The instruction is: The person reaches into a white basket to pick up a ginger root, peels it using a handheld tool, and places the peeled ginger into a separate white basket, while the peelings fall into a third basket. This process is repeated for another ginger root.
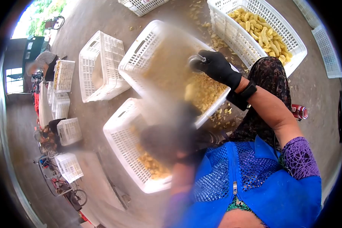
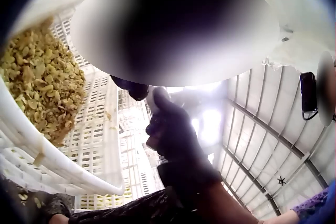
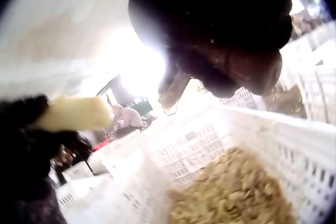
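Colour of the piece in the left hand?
The piece is pale yellow, clearest in right wrist view.

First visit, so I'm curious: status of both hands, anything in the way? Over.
Left hand holds pale piece; right hand grips metal tool; scraps in crate below; no obstruction visible, though head view blurs.

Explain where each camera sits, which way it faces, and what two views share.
Head: worn on the head, facing forward and down over white baskets; left hand, right hand, blue vest show.
Left wrist: worn there, looking past scraps toward the roof; right hand shows.
Right wrist: worn there, looking over scraps; both hands show.
Shared: head and right wrist show both hands.
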Demonstrator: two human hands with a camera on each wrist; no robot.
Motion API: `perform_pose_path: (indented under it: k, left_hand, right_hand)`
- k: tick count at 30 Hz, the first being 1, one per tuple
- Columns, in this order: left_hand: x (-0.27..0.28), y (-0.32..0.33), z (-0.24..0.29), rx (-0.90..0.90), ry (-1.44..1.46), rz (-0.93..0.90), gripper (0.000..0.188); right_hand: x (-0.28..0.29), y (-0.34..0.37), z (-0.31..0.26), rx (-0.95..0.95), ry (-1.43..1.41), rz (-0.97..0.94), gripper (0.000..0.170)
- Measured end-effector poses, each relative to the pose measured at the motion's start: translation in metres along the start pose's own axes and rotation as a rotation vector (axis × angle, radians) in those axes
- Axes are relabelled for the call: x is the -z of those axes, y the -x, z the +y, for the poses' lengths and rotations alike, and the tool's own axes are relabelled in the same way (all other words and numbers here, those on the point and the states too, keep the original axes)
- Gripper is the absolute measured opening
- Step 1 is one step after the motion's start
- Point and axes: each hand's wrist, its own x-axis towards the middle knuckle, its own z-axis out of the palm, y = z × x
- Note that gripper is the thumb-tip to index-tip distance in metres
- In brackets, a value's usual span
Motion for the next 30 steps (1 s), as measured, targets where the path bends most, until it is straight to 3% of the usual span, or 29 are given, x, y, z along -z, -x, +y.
perform_pose_path:
  k: [1,3,8,11,12,14,19,20,22,24,26,27,30]
  left_hand:
    - [0.000,0.000,0.000,0.001,0.008,-0.003,0.028]
    - [0.001,-0.001,0.002,0.002,0.019,-0.005,0.028]
    - [0.000,-0.002,0.004,-0.004,0.028,-0.021,0.027]
    - [0.001,-0.002,0.007,0.005,0.038,-0.019,0.027]
    - [0.001,-0.001,0.007,0.010,0.042,-0.020,0.027]
    - [0.002,-0.001,0.009,-0.002,0.046,-0.037,0.027]
    - [0.000,-0.003,0.012,-0.024,0.070,-0.086,0.027]
    - [-0.001,-0.003,0.013,-0.029,0.071,-0.102,0.027]
    - [-0.004,-0.004,0.013,-0.044,0.072,-0.129,0.027]
    - [-0.006,-0.004,0.014,-0.054,0.071,-0.145,0.027]
    - [-0.006,-0.003,0.015,-0.055,0.071,-0.155,0.026]
    - [-0.005,-0.003,0.015,-0.054,0.074,-0.154,0.026]
    - [-0.005,-0.003,0.016,-0.052,0.079,-0.164,0.026]
  right_hand:
    - [0.002,0.001,-0.002,0.001,0.004,-0.009,0.017]
    - [0.006,0.006,-0.012,-0.470,-0.487,-0.177,0.020]
    - [-0.002,0.017,-0.023,-0.645,-0.609,-0.387,0.027]
    - [-0.019,0.018,0.001,-0.460,-0.497,-0.236,0.024]
    - [-0.040,0.016,0.044,0.185,-0.118,0.076,0.021]
    - [0.001,0.004,0.011,-0.337,-0.354,-0.111,0.018]
    - [0.011,0.009,-0.010,0.118,-0.323,-0.139,0.029]
    - [0.011,0.010,-0.019,0.114,-0.321,-0.136,0.029]
    - [0.012,0.013,-0.030,-0.480,-0.748,-0.318,0.024]
    - [-0.006,0.023,-0.017,-0.394,-0.643,-0.253,0.016]
    - [-0.013,0.025,-0.009,-0.335,-0.599,-0.381,0.006]
    - [-0.023,0.024,-0.006,0.264,-0.160,-0.126,0.008]
    - [-0.026,0.032,0.011,0.152,-0.250,-0.159,0.011]
